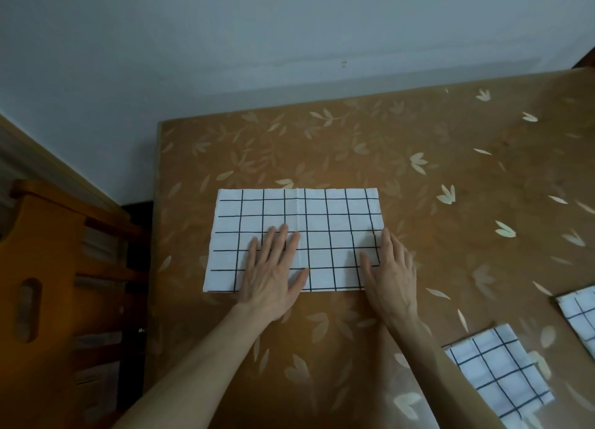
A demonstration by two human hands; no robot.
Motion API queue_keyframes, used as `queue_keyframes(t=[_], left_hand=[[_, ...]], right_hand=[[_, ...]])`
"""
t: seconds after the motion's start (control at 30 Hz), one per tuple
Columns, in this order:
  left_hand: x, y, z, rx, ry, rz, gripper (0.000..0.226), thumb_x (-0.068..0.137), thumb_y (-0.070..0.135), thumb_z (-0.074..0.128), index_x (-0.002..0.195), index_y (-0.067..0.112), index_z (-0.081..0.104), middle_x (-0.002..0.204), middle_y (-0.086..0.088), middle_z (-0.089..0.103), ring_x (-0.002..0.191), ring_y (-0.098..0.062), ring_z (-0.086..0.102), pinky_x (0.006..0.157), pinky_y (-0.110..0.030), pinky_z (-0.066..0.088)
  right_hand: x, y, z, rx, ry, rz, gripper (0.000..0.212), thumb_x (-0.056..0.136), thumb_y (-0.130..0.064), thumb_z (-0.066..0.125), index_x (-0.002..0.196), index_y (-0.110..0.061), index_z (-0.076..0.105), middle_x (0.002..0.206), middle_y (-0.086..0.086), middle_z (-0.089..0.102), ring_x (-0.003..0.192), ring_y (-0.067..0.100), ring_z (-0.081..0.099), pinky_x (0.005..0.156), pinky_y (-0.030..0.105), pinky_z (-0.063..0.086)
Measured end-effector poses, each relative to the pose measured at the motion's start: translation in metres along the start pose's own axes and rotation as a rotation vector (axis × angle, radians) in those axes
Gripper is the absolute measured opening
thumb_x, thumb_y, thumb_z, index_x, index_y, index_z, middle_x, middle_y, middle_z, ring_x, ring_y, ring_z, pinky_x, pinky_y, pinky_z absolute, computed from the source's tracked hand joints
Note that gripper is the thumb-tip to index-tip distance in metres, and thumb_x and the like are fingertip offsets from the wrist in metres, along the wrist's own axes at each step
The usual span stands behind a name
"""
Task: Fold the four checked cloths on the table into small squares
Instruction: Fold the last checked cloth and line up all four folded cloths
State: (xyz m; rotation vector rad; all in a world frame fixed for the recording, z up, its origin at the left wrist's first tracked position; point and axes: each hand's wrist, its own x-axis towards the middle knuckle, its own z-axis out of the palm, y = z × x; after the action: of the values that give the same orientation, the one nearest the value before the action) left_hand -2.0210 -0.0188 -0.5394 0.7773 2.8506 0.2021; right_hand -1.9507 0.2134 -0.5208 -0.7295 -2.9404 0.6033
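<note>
1. Nearest us, at the tabletop's [418, 145] right near corner, a folded checked square [495, 367] lies flat; a second folded piece [579, 312] shows at the right edge.
2. Toward the middle, nearer the left edge, our half-folded cloth [322, 213] lies as a long rectangle.
3. Our left hand [273, 274] presses it flat, fingers straight and spread, gripping nothing.
4. Our right hand [391, 274] rests flat on its right end, fingers straight.
5. We judge the layers could slide askew on the next fold if our pressure lifts.
6. We see no containers.

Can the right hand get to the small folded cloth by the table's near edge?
Probably yes. The right hand lies flat on the big cloth, and only bare table separates it from the folded cloth.
</note>
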Motion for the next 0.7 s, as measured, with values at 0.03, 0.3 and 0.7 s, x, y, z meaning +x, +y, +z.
queue_keyframes(t=[0.03,0.3,0.7], left_hand=[[0.0,0.0,0.001,0.019,-0.009,-0.006,0.076,0.098,0.067,0.002,0.16,0.028,-0.02,0.169,-0.001,-0.025,0.154,-0.022,-0.027,0.127,-0.052,-0.005],[0.0,0.003,-0.004,0.073,-0.02,-0.04,0.077,0.1,0.066,0.011,0.163,0.026,-0.01,0.171,-0.005,-0.012,0.157,-0.027,-0.015,0.126,-0.056,-0.001],[-0.012,0.025,-0.017,-0.053,-0.036,-0.076,0.067,0.107,0.051,0.027,0.164,0.025,0.003,0.173,-0.001,0.004,0.158,-0.024,0.005,0.128,-0.045,0.012]], right_hand=[[0.0,-0.001,-0.001,-0.011,0.005,0.033,0.069,0.103,-0.048,0.048,0.161,-0.015,0.027,0.16,0.008,0.038,0.146,0.031,0.035,0.115,0.049,0.036],[-0.002,-0.015,-0.015,-0.06,-0.05,0.292,0.064,0.098,-0.05,0.057,0.148,-0.014,0.037,0.134,0.014,0.047,0.12,0.035,0.049,0.09,0.046,0.049],[-0.001,-0.034,-0.025,-0.025,-0.098,0.433,0.042,0.096,-0.042,0.059,0.12,-0.008,0.05,0.126,0.016,0.057,0.117,0.037,0.051,0.091,0.048,0.047]])
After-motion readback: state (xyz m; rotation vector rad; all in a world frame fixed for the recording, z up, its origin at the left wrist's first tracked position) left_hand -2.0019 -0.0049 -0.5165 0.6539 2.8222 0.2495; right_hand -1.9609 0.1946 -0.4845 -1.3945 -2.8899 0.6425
